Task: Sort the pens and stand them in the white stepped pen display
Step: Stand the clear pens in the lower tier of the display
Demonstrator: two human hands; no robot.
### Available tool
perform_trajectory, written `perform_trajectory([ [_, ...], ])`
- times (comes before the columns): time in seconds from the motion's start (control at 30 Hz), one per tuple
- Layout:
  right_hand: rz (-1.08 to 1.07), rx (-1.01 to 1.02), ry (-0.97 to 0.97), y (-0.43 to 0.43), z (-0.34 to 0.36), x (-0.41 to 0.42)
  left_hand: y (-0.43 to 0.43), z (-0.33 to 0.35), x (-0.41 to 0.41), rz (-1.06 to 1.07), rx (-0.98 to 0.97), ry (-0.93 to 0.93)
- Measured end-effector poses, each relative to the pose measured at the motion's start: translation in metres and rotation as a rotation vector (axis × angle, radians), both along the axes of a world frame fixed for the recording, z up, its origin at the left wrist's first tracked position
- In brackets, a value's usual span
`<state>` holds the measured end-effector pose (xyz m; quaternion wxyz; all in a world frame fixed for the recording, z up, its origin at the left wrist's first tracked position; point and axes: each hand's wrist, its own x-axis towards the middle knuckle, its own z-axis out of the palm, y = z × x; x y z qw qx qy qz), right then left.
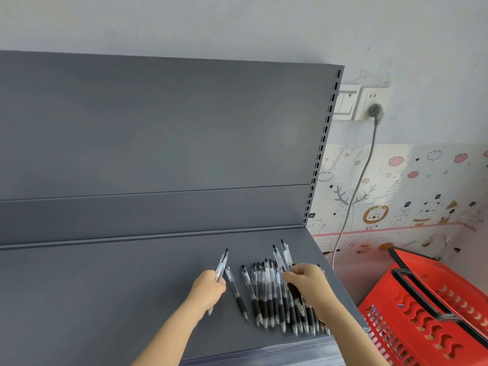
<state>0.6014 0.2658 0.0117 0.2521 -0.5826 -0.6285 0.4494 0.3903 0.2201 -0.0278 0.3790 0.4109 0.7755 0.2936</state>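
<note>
Pens, clear-barrelled retractable ones with black rubber grips (266,294), lie in a loose row on the right part of a dark grey metal shelf (105,286). Their tips point toward the front lip and their black buttons toward the back. The outermost pens lie close to the shelf's right edge and near its front edge. One pen (235,293) lies apart, just left of the row.

The left hand (208,286) is closed around two or so pens (221,265), which slant up and away from its fist. It hovers left of the single pen. The right hand (306,283) is over the right end of the row with its fingers curled down. Its fingertips are at two pens (281,256) that stick out farther back than the rest. Whether it grips them cannot be told.

Left of the left hand the shelf runs bare to the frame edge. A grey back panel (158,128) rises behind the shelf and ends at a slotted upright (320,149).

A red plastic shopping basket with black handles (422,313) sits right of the shelf, below its level. A grey plug (375,112) sits in a white wall socket (372,100), and its cable (353,196) hangs down across cartoon-animal wallpaper (412,186).

Print on the pen barrels is too small to read.
</note>
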Motion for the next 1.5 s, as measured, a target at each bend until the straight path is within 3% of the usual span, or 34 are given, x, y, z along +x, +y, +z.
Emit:
perform_trajectory([
  [0.13, 0.038, -0.138, 0.210, -0.007, 0.007, -0.007, -0.018, 0.016, 0.001, -0.004, 0.047, -0.151],
  [0.27, 0.115, -0.212, 0.306, -0.011, 0.007, -0.023, -0.045, 0.030, -0.008, 0.095, 0.106, -0.367],
  [0.37, 0.165, -0.247, 0.360, -0.017, 0.004, -0.045, -0.066, 0.037, -0.024, 0.163, 0.134, -0.409],
  [0.87, 0.473, -0.267, 0.394, -0.132, 0.034, -0.244, -0.229, 0.067, -0.177, 0.457, 0.377, -0.354],
  [1.2, 0.558, -0.233, 0.417, -0.251, 0.052, -0.402, -0.359, 0.075, -0.321, 0.455, 0.406, -0.280],
  [1.5, 0.684, -0.240, 0.405, -0.289, 0.063, -0.511, -0.381, 0.085, -0.409, 0.394, 0.414, -0.287],
])
